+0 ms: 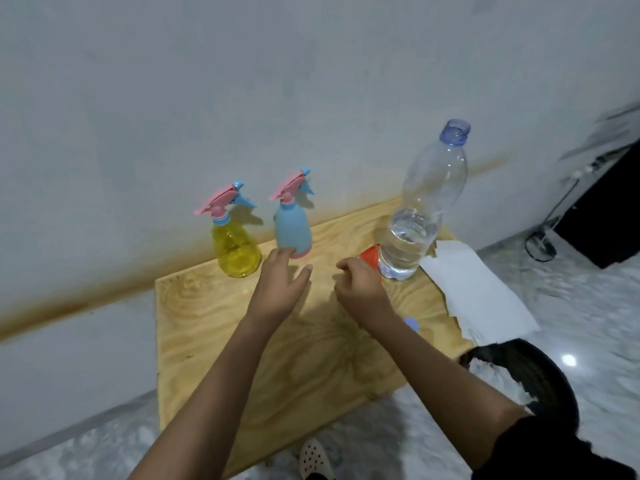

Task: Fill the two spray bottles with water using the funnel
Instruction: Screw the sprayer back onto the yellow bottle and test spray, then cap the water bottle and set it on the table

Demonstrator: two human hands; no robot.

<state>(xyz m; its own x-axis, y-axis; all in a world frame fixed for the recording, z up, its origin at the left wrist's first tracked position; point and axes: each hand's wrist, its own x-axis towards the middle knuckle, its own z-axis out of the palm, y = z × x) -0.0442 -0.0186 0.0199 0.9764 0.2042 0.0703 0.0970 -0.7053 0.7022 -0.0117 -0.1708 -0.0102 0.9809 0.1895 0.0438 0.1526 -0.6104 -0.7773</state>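
Hands above wooden table [207, 323]: left hand [277, 289] released, fingers straight, fingertips at the base of the blue spray bottle [292, 226]. Right hand [360, 289] is loosely curled, grasping nothing visible, just before the orange funnel [369, 255]. Yellow spray bottle [237, 247] stands left of the blue, both with spray heads on. Uncapped, part-filled water bottle [415, 220] stands beside the funnel.

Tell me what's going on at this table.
A person is setting up to fill spray bottles. The left hand reaches, fingers straight, toward the blue spray bottle; the yellow spray bottle stands beside it, both with spray heads on. The right hand, fingers curled, is by the orange funnel; I cannot tell if it grips it. The uncapped water bottle is partly full.
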